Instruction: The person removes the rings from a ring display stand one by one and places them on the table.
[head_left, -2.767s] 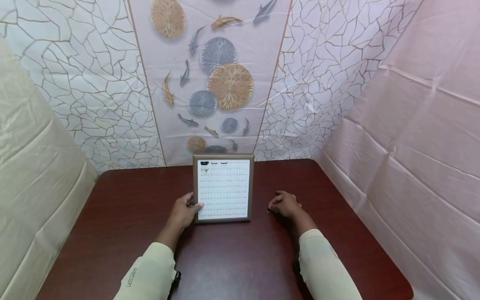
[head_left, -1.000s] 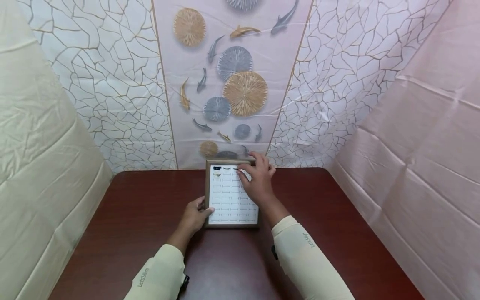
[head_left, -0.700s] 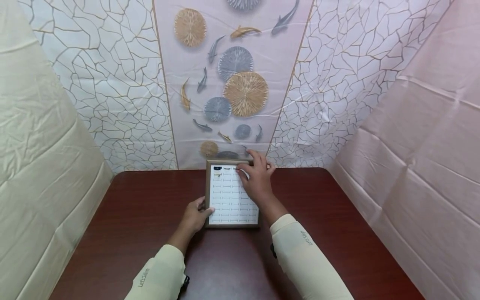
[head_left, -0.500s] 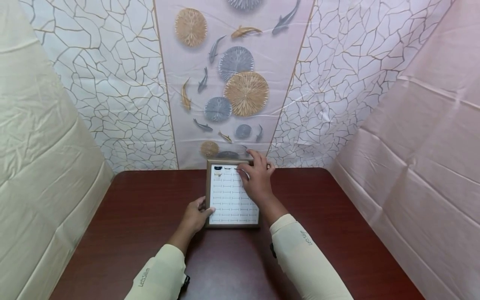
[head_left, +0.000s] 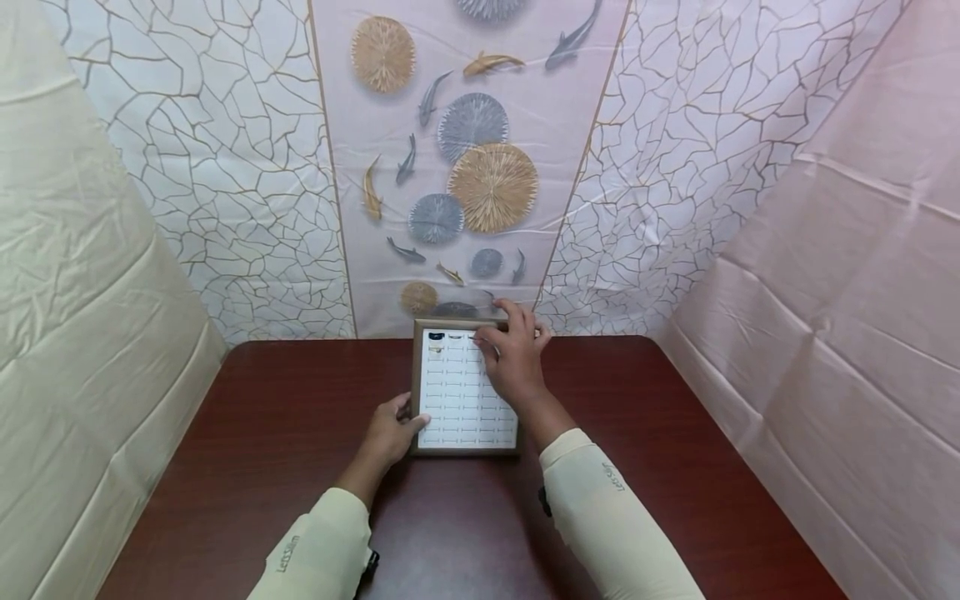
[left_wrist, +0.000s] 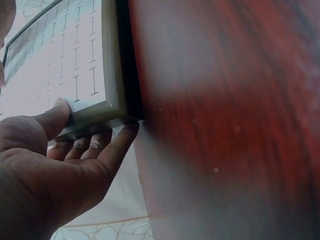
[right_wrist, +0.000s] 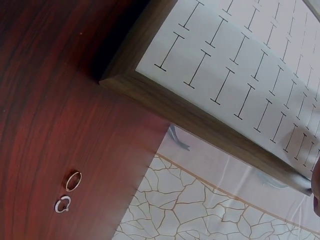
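Note:
A ring display board (head_left: 457,392) with a brown frame and white slotted face stands leaning back on the table. My left hand (head_left: 387,435) grips its lower left edge, thumb on the face and fingers behind, as the left wrist view shows. My right hand (head_left: 517,358) is at the top row, thumb and index finger pinching a thin ring (head_left: 472,337) at the third slot, mostly hidden by the fingertips. A dark ring (head_left: 436,337) and a thin ring (head_left: 454,337) sit left of it, with a gold-coloured ring (head_left: 436,350) below the dark one.
In the right wrist view, a plain gold-coloured ring (right_wrist: 73,181) and a ring with a stone-set band (right_wrist: 62,204) lie on the dark red table (right_wrist: 45,125), right of the board. Patterned cloth (head_left: 480,275) hangs close behind the table.
Since the earliest frame, my right hand has moved from the rings on the table up to the board's top row. Over the last second it has barely moved. My left hand keeps its grip.

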